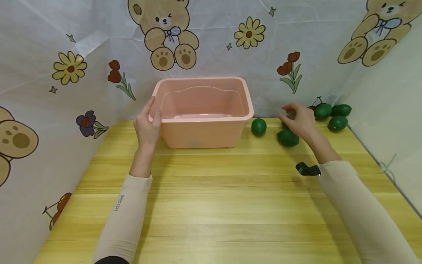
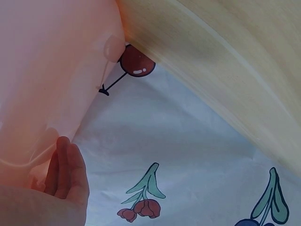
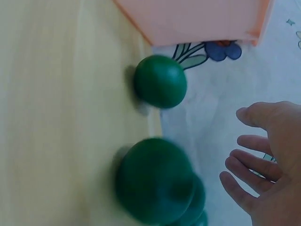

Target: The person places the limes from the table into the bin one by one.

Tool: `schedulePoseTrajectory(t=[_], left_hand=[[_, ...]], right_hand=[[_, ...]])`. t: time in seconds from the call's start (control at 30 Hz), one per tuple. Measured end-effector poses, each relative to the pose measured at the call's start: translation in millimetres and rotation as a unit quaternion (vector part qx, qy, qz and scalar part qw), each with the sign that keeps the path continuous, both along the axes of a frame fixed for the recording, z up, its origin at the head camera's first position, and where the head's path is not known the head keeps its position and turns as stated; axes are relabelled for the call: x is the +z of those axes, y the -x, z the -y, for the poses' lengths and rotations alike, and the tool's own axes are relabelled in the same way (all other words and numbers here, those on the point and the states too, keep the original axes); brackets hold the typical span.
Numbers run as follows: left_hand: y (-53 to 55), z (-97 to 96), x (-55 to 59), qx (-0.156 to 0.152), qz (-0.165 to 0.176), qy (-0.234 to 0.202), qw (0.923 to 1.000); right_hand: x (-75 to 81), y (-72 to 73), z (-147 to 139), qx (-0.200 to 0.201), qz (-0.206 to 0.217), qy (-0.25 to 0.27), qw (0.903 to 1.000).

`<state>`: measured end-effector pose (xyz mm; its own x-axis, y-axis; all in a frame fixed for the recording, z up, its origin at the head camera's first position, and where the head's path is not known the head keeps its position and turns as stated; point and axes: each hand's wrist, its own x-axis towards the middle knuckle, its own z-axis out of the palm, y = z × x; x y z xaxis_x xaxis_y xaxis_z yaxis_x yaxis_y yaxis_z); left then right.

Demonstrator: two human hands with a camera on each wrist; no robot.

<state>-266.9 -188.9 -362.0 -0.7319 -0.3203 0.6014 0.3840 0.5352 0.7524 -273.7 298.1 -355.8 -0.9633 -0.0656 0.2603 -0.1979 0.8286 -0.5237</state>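
Note:
A pink plastic bin (image 1: 201,134) stands at the back of the table. My left hand (image 1: 147,126) holds its left rim, with the thumb and fingers on either side of the wall; in the left wrist view the fingers (image 2: 70,169) lie along the bin's side. To the right of the bin sits a round green lime (image 1: 258,126). My right hand (image 1: 299,119) hovers over another green lime (image 1: 288,138), fingers spread and slightly bent, holding nothing. One more lime is partly hidden beneath that hand. The right wrist view shows the hand (image 3: 263,160) apart from the limes.
Several more green limes (image 1: 337,123) lie together at the table's back right corner. A white cloth (image 1: 217,58) printed with bears and flowers hangs behind the wooden table (image 1: 214,205). A pale wall (image 1: 389,121) borders the right side. A small black device (image 1: 308,169) sits at the right wrist.

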Motion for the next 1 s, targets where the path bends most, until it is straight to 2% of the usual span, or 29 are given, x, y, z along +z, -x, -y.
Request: schedulePoseTrajectory(t=[0.23, 0.5, 0.77, 1.0], left_hand=[[2.3, 1.7, 0.8, 0.002, -0.002, 0.014, 0.9999], [2.7, 1.8, -1.4, 0.003, -0.001, 0.015, 0.9999], [1.8, -1.8, 1.4, -0.004, 0.003, 0.012, 0.9999], [1.7, 0.3, 0.2, 0.004, 0.01, 0.012, 0.9999]], right_hand=[[-19.4, -17.2, -12, 0.015, 0.021, 0.003, 0.9997], [-32.7, -29.3, -14, 0.029, 0.013, 0.006, 0.9995], [-43.8, -38.6, -26, 0.048, -0.005, -0.047, 0.9977], [-50.7, -39.5, -29, 0.053, 0.025, -0.066, 0.9961]])
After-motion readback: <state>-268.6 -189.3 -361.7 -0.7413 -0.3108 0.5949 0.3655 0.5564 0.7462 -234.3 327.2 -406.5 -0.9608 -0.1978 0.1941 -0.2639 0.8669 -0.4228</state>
